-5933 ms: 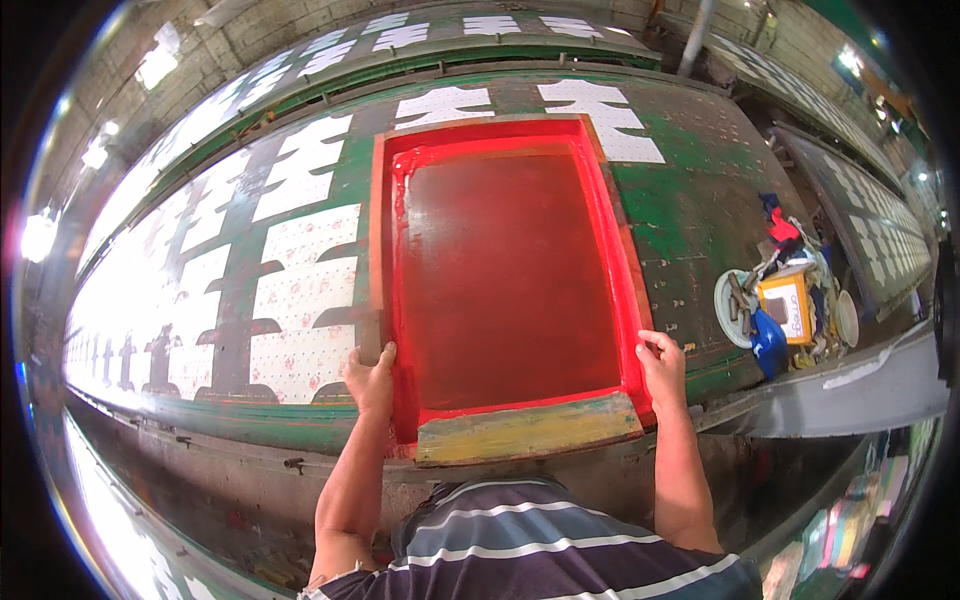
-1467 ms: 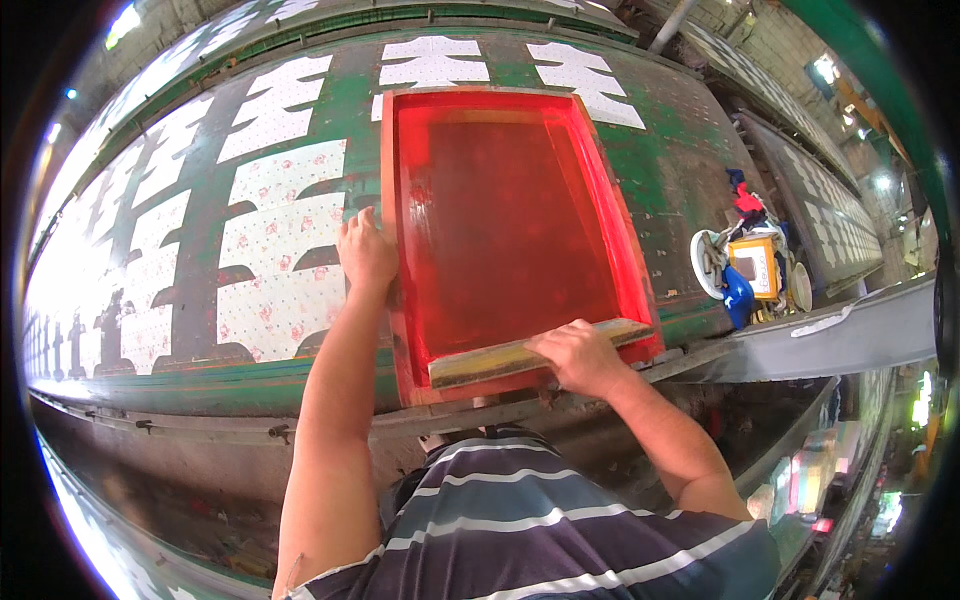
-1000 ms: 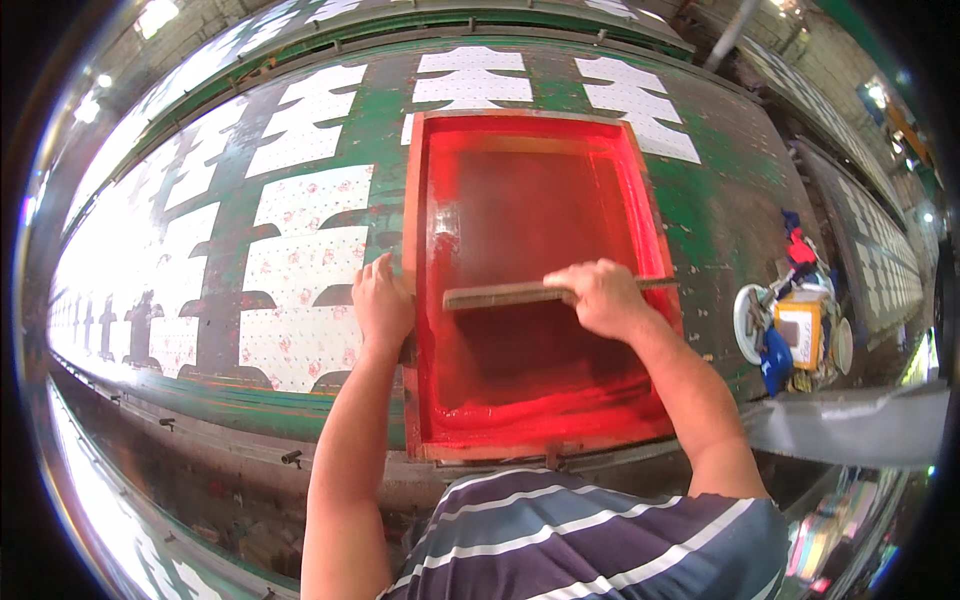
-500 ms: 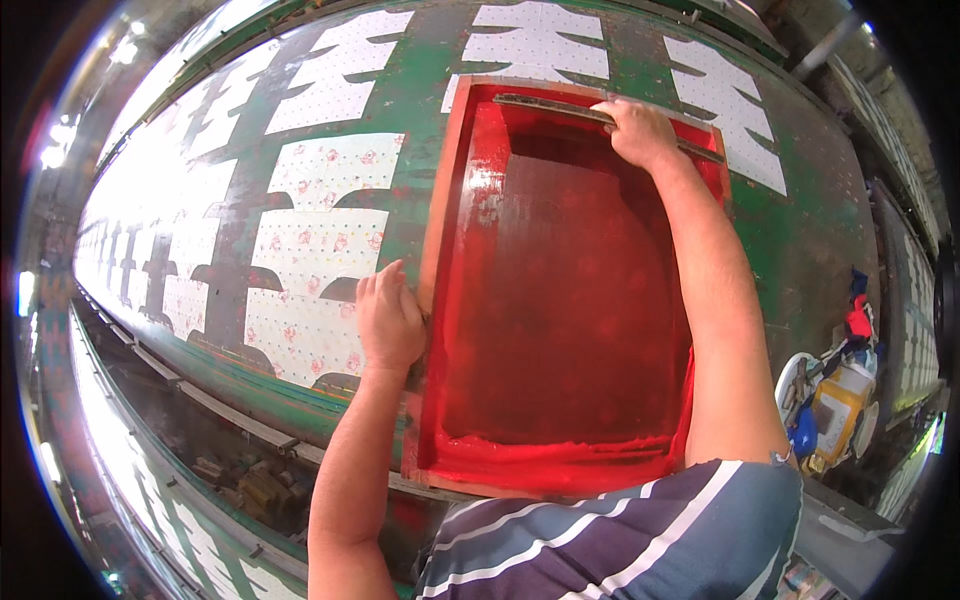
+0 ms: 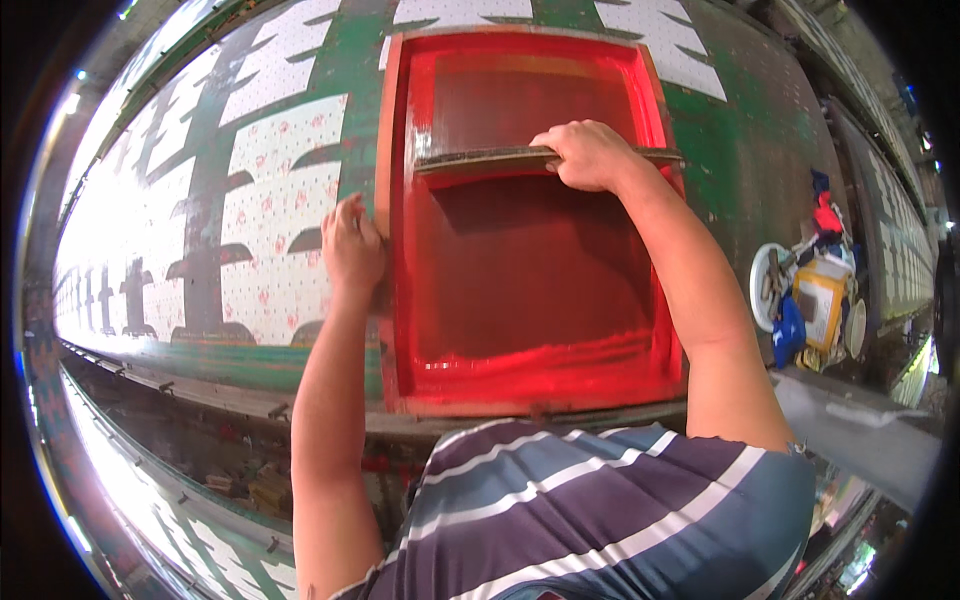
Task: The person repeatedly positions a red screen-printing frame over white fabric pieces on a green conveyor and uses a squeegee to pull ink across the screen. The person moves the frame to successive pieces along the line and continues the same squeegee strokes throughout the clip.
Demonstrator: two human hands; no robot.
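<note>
A wooden screen frame (image 5: 391,125) lies on the green printing table, its mesh (image 5: 530,285) coated in red ink. My right hand (image 5: 585,155) is closed on a long squeegee (image 5: 465,159) lying crosswise over the upper part of the mesh, with darker shading just below it. My left hand (image 5: 350,250) has its fingers curled beside the frame's left side; what they grip is hidden. Pieces of white flower-printed fabric (image 5: 278,205) lie to the left of the frame, and more fabric pieces show beyond its top corners.
At the right end of the green table (image 5: 740,170) sit a white basin (image 5: 765,280), an orange-edged box (image 5: 822,310) and blue and red cloths (image 5: 788,330). A metal beam (image 5: 850,410) crosses at lower right. Other long tables with laid-out pieces run behind and at both sides.
My right hand swept the squeegee from the near end to the far end and has since drawn it partway back. My left hand has stayed beside the frame's left side.
</note>
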